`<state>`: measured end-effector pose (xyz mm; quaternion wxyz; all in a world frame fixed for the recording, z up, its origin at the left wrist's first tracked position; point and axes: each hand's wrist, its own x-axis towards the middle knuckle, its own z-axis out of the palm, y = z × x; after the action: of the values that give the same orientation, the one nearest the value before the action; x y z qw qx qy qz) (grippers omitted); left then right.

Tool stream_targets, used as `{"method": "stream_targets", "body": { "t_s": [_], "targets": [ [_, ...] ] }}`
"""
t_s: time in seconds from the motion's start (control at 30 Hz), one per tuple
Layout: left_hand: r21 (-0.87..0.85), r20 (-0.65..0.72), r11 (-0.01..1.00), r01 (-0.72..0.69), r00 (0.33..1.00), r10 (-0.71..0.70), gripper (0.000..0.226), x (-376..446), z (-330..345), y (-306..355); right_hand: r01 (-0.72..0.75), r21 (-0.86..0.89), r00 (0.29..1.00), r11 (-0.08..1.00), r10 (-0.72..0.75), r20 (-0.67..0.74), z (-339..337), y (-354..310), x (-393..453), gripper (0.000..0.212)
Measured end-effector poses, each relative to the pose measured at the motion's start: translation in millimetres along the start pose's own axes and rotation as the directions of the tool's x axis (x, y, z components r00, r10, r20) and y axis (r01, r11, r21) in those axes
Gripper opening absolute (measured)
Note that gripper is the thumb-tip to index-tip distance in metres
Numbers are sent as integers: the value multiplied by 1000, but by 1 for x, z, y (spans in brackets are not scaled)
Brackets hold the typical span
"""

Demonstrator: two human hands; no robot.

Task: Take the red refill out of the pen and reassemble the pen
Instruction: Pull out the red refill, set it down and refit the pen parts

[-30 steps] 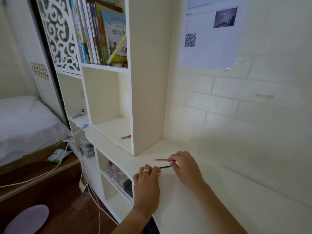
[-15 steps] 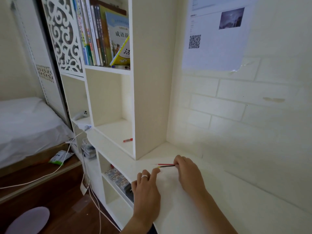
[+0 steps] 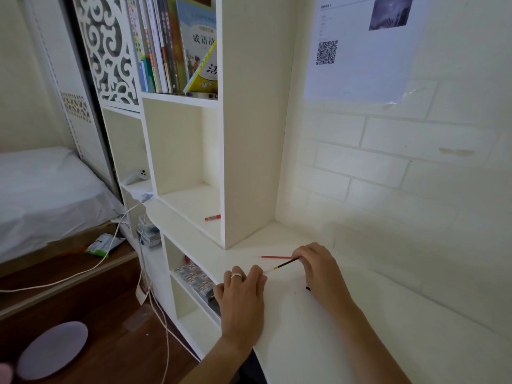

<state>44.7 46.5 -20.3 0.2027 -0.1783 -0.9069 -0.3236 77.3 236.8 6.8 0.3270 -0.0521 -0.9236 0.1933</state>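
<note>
A thin red refill [image 3: 275, 257] lies on the white desk [image 3: 318, 328], just beyond my hands. My right hand [image 3: 322, 268] pinches one end of a black refill [image 3: 286, 264] with a yellow band and a pale tip. That refill slants down towards my left hand [image 3: 242, 296]. The left hand rests palm down on the desk's front edge, a ring on one finger, its fingertips right by the pale tip. A small dark part [image 3: 308, 288] peeks out under my right hand. The pen's barrel is not visible.
A white bookshelf [image 3: 249, 134] stands on the desk's left end, with a small red cap-like piece [image 3: 212, 217] in its lower cubby and books [image 3: 177, 45] above. The brick-pattern wall [image 3: 388, 176] closes the far side. A white cable [image 3: 144, 273] hangs left of the desk.
My right hand has swung the black refill away from the red one, so its tip now points at my left fingertips. The red refill stays put.
</note>
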Motion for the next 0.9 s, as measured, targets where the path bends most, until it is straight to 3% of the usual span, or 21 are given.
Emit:
{"method": "stream_targets", "body": {
  "t_s": [0.67, 0.9],
  "targets": [
    [-36, 73, 998, -43, 996, 45, 18, 2, -1, 0, -11, 22, 1000, 1000, 11, -17, -4, -5, -3, 23],
    [1, 79, 998, -71, 994, 70, 33, 2, -1, 0, 26, 3, 998, 1000, -26, -52, -5, -6, -3, 28]
  ]
}}
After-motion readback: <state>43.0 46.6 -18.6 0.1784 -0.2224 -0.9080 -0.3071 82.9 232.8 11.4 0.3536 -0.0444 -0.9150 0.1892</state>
